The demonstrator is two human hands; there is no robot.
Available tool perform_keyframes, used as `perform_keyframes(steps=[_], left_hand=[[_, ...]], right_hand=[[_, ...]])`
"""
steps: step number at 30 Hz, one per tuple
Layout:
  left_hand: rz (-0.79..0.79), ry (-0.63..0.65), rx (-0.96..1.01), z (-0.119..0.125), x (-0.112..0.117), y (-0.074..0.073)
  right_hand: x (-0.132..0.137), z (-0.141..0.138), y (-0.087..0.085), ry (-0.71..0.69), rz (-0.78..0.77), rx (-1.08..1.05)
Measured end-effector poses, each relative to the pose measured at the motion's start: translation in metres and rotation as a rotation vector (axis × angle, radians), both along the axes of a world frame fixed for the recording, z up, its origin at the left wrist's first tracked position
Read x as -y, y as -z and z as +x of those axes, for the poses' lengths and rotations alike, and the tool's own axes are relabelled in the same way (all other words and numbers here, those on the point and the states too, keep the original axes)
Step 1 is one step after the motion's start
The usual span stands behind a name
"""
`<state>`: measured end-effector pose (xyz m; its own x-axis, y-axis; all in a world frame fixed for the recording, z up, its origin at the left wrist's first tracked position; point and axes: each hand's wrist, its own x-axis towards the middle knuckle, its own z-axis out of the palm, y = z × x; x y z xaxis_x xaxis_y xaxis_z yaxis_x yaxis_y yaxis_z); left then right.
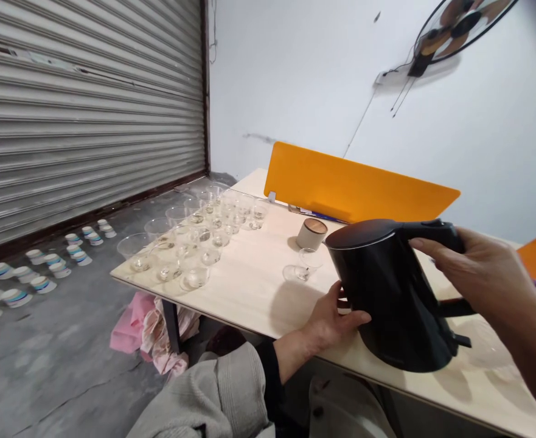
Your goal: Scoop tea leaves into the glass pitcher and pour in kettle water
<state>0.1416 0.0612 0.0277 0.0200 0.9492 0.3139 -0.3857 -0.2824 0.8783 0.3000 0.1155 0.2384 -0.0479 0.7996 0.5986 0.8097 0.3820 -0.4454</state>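
My right hand (482,261) grips the handle of a black electric kettle (386,298), with the thumb along the top near the lid. The kettle is tilted a little above the near part of the table. My left hand (329,316) is at the lower left side of the kettle, its thumb on the body and its fingers curled, partly hidden behind it. A clear stemmed cup (310,261) stands alone just left of the kettle. Behind that cup is a grey canister (312,234) with a wooden lid.
Several clear cups (197,277) stand in rows on the table's left end. An orange divider (350,182) crosses the table's back. Upturned paper cups (43,283) line the floor near the roller shutter (89,103). Pink cloth (133,325) lies below the table; a fan (466,24) hangs above.
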Motion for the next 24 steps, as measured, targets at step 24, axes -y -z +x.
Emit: perform_keyframes(steps=[24], left_hand=[[-0.026, 0.048, 0.083, 0.014, -0.002, 0.017]], right_hand=[[-0.022, -0.041, -0.022, 0.064, -0.271, 0.421]])
